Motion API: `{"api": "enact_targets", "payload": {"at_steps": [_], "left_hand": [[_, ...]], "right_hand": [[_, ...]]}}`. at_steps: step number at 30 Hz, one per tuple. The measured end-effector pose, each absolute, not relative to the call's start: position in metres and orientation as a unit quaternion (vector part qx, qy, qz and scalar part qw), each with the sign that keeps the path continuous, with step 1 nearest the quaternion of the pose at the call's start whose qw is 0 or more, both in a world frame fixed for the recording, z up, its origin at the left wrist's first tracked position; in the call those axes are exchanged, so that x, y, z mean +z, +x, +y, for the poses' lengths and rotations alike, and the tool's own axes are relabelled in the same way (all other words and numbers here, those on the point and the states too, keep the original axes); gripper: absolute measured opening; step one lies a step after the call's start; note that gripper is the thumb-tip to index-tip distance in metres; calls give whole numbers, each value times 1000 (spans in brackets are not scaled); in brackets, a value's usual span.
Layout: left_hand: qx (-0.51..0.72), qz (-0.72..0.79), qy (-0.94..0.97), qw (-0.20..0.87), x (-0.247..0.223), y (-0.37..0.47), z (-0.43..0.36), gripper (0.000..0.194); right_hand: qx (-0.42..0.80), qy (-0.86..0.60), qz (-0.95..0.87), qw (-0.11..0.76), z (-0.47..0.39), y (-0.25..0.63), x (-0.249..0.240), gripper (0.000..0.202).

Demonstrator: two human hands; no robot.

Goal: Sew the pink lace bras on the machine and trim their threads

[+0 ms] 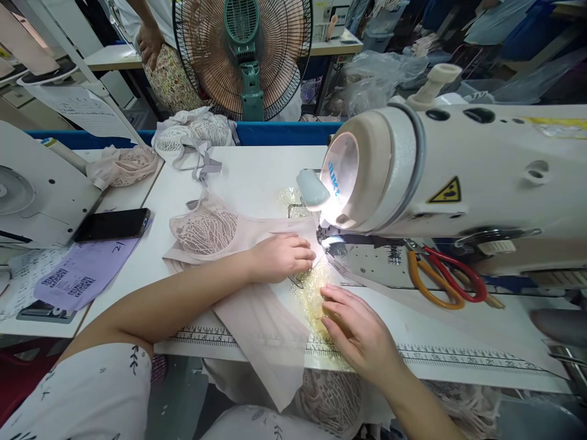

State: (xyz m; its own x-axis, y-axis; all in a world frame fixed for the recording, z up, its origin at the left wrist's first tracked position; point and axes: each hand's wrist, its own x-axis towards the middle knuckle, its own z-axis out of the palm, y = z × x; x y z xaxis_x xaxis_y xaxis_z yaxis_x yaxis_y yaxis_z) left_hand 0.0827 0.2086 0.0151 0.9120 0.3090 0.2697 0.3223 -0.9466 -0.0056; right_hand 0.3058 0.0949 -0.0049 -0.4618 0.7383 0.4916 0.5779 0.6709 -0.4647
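A pale pink bra piece with a lace cup (206, 231) lies on the white table, its right end at the needle area of the sewing machine (486, 171). My left hand (282, 256) lies flat on this fabric, fingers pointing at the needle area. Nearer the front edge, my right hand (355, 324) has its fingers apart and curved, beside a yellowish clear tape strip (316, 296). A sheer fabric panel (270, 342) hangs over the table's edge below my left forearm. Another lace cup (332, 397) hangs beneath the edge.
Scissors with orange and red handles (438, 281) lie right of the needle area. A phone (113, 225) and purple paper (82, 275) are at left. A large fan (243, 55) stands behind the table, a person's hand (150, 44) beyond it. More bras (197, 131) lie at the back.
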Motion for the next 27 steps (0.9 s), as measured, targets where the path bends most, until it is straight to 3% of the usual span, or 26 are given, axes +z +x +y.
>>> {"api": "enact_targets", "payload": {"at_steps": [17, 27], "left_hand": [[-150, -151, -976, 37, 10, 80, 216, 28], [-96, -208, -973, 33, 15, 75, 233, 27]], "right_hand": [[134, -395, -841, 344, 95, 307, -8, 14], [128, -393, -842, 348, 96, 305, -2, 12]]}}
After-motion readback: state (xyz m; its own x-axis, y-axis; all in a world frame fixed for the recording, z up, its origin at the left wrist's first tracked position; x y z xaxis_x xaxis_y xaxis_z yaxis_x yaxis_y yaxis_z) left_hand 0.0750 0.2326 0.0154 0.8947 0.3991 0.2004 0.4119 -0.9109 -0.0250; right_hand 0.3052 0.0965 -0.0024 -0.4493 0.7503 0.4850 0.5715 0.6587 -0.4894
